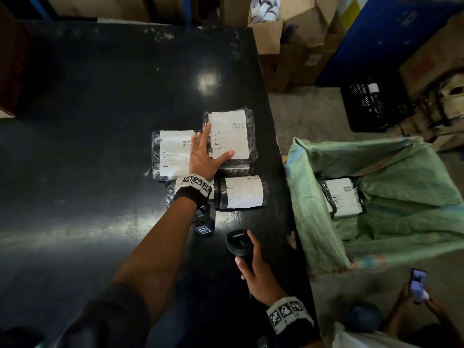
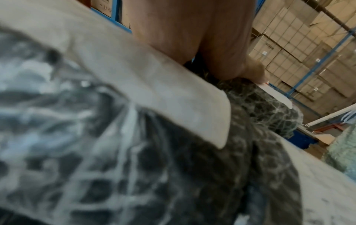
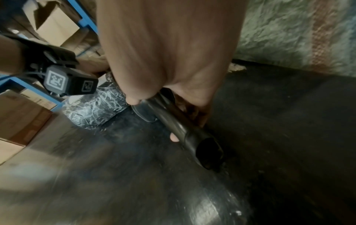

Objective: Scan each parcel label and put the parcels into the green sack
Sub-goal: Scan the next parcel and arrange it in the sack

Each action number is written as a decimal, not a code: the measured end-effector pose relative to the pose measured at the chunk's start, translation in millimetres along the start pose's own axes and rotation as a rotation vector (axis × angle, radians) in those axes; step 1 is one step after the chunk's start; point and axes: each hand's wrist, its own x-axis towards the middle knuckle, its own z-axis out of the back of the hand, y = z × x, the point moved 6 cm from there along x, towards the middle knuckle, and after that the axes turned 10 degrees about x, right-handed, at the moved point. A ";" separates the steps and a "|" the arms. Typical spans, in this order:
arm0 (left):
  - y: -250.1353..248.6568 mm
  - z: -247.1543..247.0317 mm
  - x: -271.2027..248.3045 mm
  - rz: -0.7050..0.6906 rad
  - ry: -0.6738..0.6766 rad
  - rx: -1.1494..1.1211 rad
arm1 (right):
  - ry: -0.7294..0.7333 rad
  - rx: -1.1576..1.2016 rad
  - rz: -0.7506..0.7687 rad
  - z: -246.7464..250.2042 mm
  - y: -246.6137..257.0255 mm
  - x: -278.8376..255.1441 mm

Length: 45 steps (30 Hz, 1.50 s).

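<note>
Several parcels in black bubble wrap with white labels lie on the black table (image 1: 100, 121). My left hand (image 1: 212, 146) rests flat on the far right parcel (image 1: 233, 131), fingers straight along its left edge and thumb on the label. Close up, that label (image 2: 134, 76) fills the left wrist view. Another parcel (image 1: 173, 154) lies to the left, one (image 1: 242, 193) nearer me, and one partly under my wrist. My right hand (image 1: 247, 252) grips a black barcode scanner (image 1: 237, 241) low over the table's near right part; its handle (image 3: 183, 126) shows between my fingers. The green sack (image 1: 389, 222) stands open beside the table with one parcel (image 1: 342, 198) inside.
Cardboard boxes (image 1: 288, 33) stand behind the table's far right corner. A black crate (image 1: 374, 106) sits on the floor beyond the sack. Another person (image 1: 416, 317) crouches at the lower right holding a phone (image 1: 418, 285). The table's right edge runs just left of the sack.
</note>
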 end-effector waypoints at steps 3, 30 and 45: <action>-0.1 -3.3 2.0 -0.004 0.021 -0.072 | -0.015 0.038 0.007 -1.8 -0.5 2.4; -35.4 -0.2 10.3 0.124 0.168 -0.212 | -0.060 0.078 0.032 20.6 13.7 3.2; -82.9 59.3 -49.2 -0.194 -0.042 -0.417 | -0.219 0.047 0.444 79.2 163.4 -55.5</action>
